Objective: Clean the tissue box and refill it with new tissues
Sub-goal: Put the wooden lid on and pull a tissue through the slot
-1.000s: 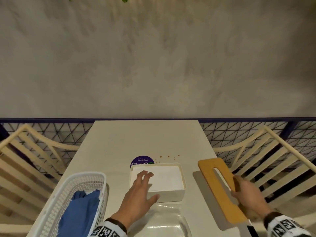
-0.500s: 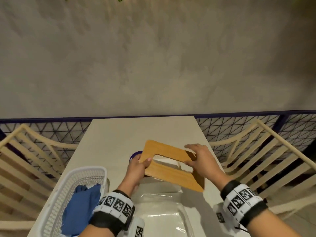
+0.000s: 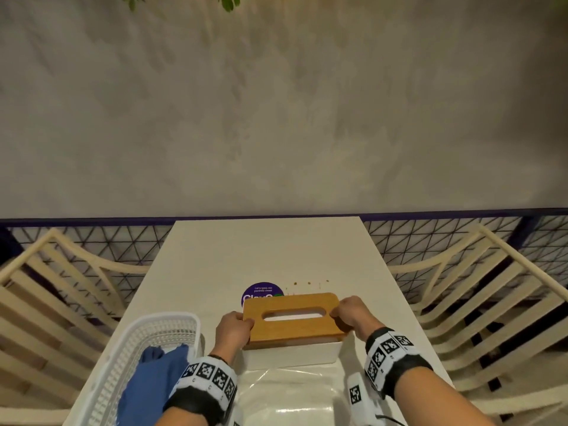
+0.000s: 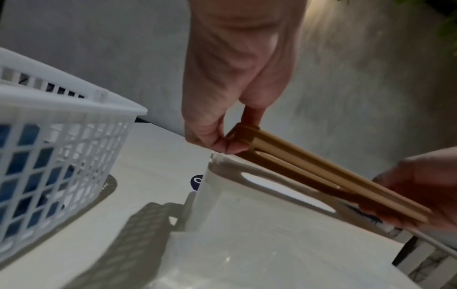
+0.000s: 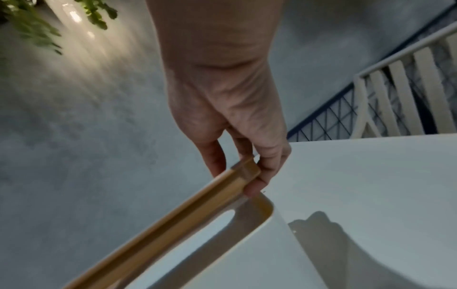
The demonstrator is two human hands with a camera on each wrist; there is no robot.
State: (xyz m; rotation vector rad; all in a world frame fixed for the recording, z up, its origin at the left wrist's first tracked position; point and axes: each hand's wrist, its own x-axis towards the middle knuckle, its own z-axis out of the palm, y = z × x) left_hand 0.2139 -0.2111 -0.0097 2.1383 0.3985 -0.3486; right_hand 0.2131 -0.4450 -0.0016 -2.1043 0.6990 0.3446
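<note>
A wooden lid (image 3: 295, 329) with an oval slot lies level just above the white tissue box (image 3: 292, 353) in the middle of the table. White tissues show through the slot. My left hand (image 3: 236, 329) pinches the lid's left end (image 4: 243, 136), and my right hand (image 3: 347, 312) pinches its right end (image 5: 246, 172). In the wrist views a narrow gap still shows between the lid and the box rim (image 4: 247, 168).
A white plastic basket (image 3: 172, 321) holding a blue cloth (image 3: 150, 382) stands at the table's left. A clear plastic wrapper (image 3: 285, 398) lies in front of the box. A purple sticker (image 3: 261, 292) sits behind it. Slatted chairs (image 3: 491, 296) flank the table.
My right hand lifted the lid from the table's right side, my left hand left the tissues and took its other end, and together they brought it down level over the box.
</note>
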